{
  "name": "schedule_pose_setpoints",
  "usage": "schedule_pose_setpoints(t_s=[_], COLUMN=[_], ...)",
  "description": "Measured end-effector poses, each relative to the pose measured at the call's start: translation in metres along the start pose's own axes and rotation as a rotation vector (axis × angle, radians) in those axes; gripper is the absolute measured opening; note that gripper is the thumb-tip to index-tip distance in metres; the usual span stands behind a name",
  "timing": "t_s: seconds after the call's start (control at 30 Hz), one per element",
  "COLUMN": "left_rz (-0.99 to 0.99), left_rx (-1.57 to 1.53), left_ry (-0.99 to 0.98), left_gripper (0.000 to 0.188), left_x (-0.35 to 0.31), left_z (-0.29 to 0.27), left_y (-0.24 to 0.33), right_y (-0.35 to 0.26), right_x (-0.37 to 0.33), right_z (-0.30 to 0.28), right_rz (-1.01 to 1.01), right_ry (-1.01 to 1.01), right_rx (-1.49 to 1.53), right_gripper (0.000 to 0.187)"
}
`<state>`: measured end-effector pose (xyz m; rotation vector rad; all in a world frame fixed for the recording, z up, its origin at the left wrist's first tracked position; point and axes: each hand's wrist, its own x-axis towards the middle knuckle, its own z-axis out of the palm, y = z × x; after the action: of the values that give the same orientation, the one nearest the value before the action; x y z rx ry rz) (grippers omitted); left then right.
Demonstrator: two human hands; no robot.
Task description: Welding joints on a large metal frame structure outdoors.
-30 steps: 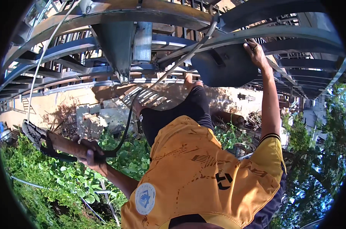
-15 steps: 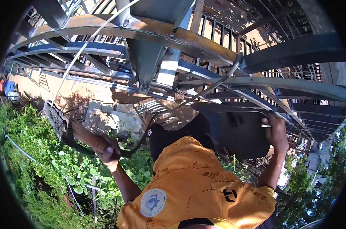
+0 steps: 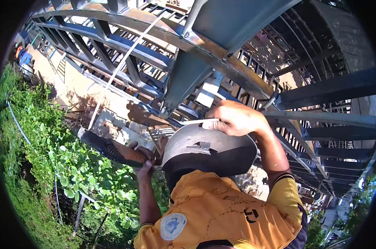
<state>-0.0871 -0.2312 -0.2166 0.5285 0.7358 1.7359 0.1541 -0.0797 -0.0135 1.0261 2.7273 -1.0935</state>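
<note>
My left hand (image 3: 143,159) is closed around the grip of a dark, worn welding electrode holder (image 3: 109,149) at left of centre. From its far end a long pale welding electrode (image 3: 121,64) slants up and away, crossing in front of the steelwork. Held by its upper edge in my right hand (image 3: 235,118) is a dark curved hand-held welding shield (image 3: 181,143), with a small rectangular window. It lies across the front of my body. A thin pale bent strip (image 3: 192,122) pokes out beside my right thumb; whether it belongs to the shield I cannot tell.
A rusty-brown steel beam (image 3: 250,76) runs diagonally ahead, with a wide grey steel section (image 3: 237,20) across it. A cable (image 3: 272,101) bends around the beam at right. Further steel bars (image 3: 337,133) fill the right; leafy plants (image 3: 100,178) grow at left, with sandy ground (image 3: 55,87) far below.
My right hand has swung the shield from the right side to the middle, in front of my body. The left hand and electrode holder moved slightly right; the view has turned.
</note>
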Motion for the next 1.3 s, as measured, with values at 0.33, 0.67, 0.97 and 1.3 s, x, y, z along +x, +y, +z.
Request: schedule_pose_setpoints(t_s=[0.33,0.67,0.97,1.3], left_rz=[0.064,0.018,0.192,-0.025], left_rx=[0.232,0.425,0.108,-2.046], left_ry=[0.364,0.728,0.546,-0.425], left_gripper=[0.097,0.097,0.062,0.073], left_x=[-0.038,-0.058,-0.012,0.005], left_z=[-0.044,-0.095,-0.030,-0.052], left_y=[-0.014,-0.044,0.022,0.030], right_y=[0.023,0.031,-0.006,-0.014], right_x=[0.138,0.136,0.005,-0.053], right_z=[0.056,0.051,0.095,0.076], right_rz=[-0.104,0.199,0.284,0.370], right_ry=[-0.272,0.225,0.348,0.524], right_rx=[0.179,0.421,0.229,0.056], right_gripper=[0.041,0.049,0.060,0.032])
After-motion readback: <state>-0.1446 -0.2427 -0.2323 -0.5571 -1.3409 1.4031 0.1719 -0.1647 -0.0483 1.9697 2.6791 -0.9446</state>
